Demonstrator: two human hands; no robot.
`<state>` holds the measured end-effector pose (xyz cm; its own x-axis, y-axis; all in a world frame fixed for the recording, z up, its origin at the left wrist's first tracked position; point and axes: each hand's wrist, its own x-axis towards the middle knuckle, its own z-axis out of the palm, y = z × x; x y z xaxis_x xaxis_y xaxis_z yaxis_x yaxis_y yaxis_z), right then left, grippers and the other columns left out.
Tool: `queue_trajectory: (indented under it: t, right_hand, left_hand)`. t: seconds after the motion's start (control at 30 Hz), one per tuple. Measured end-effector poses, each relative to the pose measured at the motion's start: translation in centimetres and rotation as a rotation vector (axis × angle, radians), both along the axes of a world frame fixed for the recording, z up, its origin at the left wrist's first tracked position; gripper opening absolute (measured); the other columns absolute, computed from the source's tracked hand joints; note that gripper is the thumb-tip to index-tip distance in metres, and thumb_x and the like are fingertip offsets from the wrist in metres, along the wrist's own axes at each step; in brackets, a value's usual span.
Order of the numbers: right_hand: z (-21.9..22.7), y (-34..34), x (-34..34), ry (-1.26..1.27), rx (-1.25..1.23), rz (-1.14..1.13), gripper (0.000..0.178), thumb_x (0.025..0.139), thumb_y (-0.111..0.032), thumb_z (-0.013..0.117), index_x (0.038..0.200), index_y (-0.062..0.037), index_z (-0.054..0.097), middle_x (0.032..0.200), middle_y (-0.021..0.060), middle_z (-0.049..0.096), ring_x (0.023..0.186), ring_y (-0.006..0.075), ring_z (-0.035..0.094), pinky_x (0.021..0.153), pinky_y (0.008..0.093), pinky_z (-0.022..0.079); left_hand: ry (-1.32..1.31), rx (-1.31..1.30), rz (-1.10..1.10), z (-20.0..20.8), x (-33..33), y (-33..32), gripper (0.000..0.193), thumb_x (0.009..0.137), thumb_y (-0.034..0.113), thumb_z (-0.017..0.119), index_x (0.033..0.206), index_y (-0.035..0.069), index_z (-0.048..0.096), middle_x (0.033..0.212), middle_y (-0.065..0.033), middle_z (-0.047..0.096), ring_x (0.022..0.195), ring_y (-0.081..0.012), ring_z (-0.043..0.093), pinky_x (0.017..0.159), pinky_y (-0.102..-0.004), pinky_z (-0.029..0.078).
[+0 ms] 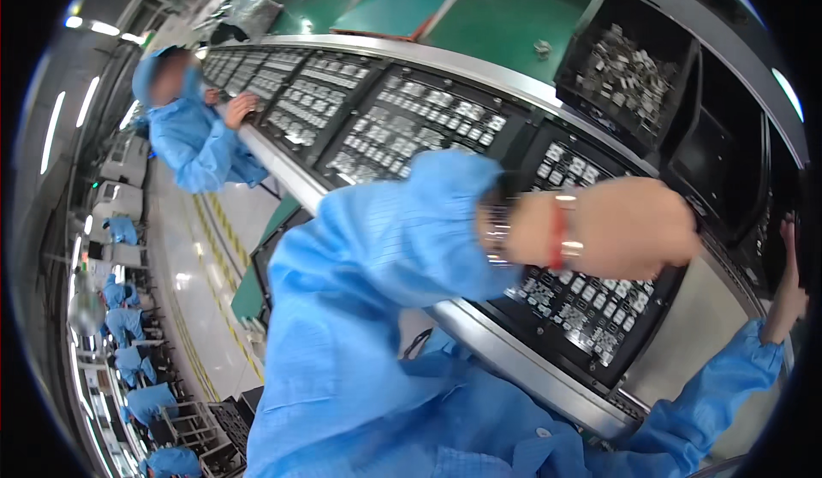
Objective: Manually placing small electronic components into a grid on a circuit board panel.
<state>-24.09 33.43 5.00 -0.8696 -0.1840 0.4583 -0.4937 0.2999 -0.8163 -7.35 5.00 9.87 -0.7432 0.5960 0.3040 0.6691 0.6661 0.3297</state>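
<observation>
My left hand [638, 230], blurred, is above a black tray [638, 338] filled with rows of small silver parts [571, 168]. Its fingers curl under as in a fist, and the back of the hand hides whatever they hold. A red band [558, 231] and a metal bracelet [497, 231] circle that wrist. At the far right rim of the view is my right hand [789, 283], raised beside a dark edge. Most of its fingers are hidden there, so I cannot tell what it touches.
Beyond the tray stands a black bin [597, 123] of loose silver parts, beside another black bin [719, 166]. More parts trays [342, 123] line the metal-edged bench toward a co-worker [201, 136] in blue at the left. Green mats [505, 24] cover the far side.
</observation>
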Motion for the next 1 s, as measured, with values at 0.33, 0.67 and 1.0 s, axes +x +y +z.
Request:
queue_trajectory:
  t: [0.33,0.67,1.0]
  right_hand:
    - [0.2,-11.4,9.2,-0.198,0.155,0.398,0.011,0.087,0.002,0.056,0.094,0.0022,0.065,0.096,0.0054,0.059,0.088,0.0114,0.056,0.078,0.0220,0.044]
    - [-4.5,-15.7,9.4,-0.088,0.399,0.430,0.016,0.080,0.005,0.060,0.094,-0.0011,0.065,0.082,0.0055,0.060,0.070,0.0113,0.055,0.062,0.0244,0.045]
    - [-4.5,-16.5,9.2,0.091,0.537,0.437,0.022,0.079,0.005,0.060,0.100,-0.0035,0.057,0.075,0.0056,0.056,0.065,0.0136,0.055,0.059,0.0256,0.045]
  left_hand:
    - [-0.413,0.754,0.240,-5.8,5.9,-9.4,0.025,0.078,-0.005,0.064,0.100,0.004,0.070,0.095,-0.0068,0.061,0.078,-0.0114,0.058,0.062,-0.0239,0.046]
    - [-0.447,0.794,0.241,-5.6,6.5,-8.7,0.030,0.081,-0.008,0.057,0.106,0.004,0.068,0.094,-0.0057,0.055,0.079,-0.0114,0.053,0.067,-0.0228,0.043]
    - [-0.563,0.985,0.313,-6.3,6.1,-8.5,0.026,0.083,-0.006,0.060,0.108,-0.002,0.060,0.100,-0.0065,0.059,0.091,-0.0120,0.057,0.079,-0.0243,0.050]
